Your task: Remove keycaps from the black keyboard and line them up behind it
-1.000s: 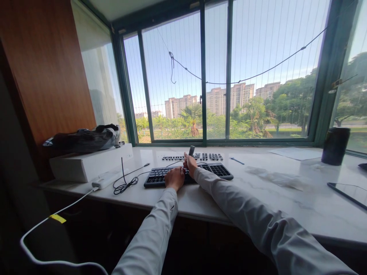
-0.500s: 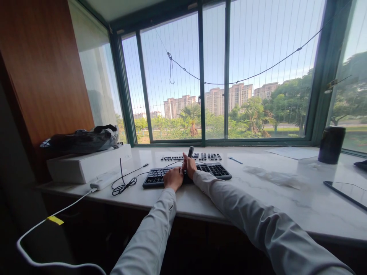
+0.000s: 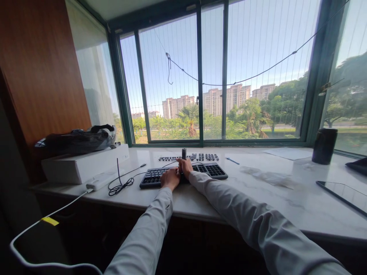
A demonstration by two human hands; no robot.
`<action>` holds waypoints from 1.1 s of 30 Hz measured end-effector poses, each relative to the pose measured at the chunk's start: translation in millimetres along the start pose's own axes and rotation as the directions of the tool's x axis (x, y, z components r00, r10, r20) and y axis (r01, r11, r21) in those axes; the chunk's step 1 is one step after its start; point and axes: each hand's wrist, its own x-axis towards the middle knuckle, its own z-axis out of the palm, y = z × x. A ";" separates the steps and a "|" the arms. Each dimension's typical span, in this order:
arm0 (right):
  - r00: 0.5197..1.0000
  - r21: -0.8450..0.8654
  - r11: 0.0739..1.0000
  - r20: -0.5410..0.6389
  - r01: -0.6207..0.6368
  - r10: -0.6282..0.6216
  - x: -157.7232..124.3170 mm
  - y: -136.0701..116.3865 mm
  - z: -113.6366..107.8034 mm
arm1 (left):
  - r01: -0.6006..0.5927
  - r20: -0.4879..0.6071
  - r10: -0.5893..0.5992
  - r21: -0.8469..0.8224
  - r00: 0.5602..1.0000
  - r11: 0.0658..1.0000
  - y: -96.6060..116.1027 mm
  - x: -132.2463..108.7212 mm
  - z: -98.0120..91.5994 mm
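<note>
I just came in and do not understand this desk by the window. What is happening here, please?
A person in a grey long-sleeved shirt sits at a white marble counter and works on a black keyboard. The right hand grips a small dark tool, held upright over the keys. The left hand rests on the keyboard beside it. Rows of loose key caps lie just behind the keyboard. A dark cup stands far to the right.
</note>
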 end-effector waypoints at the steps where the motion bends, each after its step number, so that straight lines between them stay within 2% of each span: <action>1: 1.000 -0.026 1.000 0.012 0.016 -0.016 0.2 0.5 -0.2 | 0.001 0.003 -0.001 -0.004 1.000 1.000 -0.2 0.1 0.0; 7: 0.991 -0.184 0.975 0.065 0.126 -0.116 0.9 2.7 -1.2 | 0.015 0.001 -0.015 0.006 1.000 1.000 0.3 0.4 -0.3; 12: 0.988 -0.232 0.961 0.072 0.149 -0.136 -2.9 0.3 0.4 | 0.013 0.017 -0.013 0.010 1.000 1.000 1.7 -1.4 -2.8; 16: 0.979 -0.274 0.945 0.144 0.180 -0.145 -8.1 -2.1 2.3 | 0.010 0.050 -0.011 0.030 0.999 0.999 1.4 -2.9 -5.3; 21: 0.990 -0.153 0.983 0.112 0.102 -0.085 -7.1 -2.5 1.7 | -0.025 0.029 0.024 0.041 0.999 0.999 -1.6 -2.1 -3.5; 24: 0.994 -0.019 0.998 0.095 0.055 -0.053 -3.1 -2.6 0.5 | -0.028 0.021 0.027 0.036 0.999 0.999 -2.6 -1.1 -1.1; 28: 0.998 0.171 0.985 0.056 -0.001 -0.009 1.9 -5.1 -4.4 | -0.016 0.006 0.016 -0.003 1.000 1.000 -1.6 -0.5 0.1; 33: 0.997 0.304 0.950 0.041 -0.069 0.060 5.9 -10.6 -13.6 | -0.026 0.023 0.027 -0.058 0.999 0.998 -0.4 -1.2 -1.4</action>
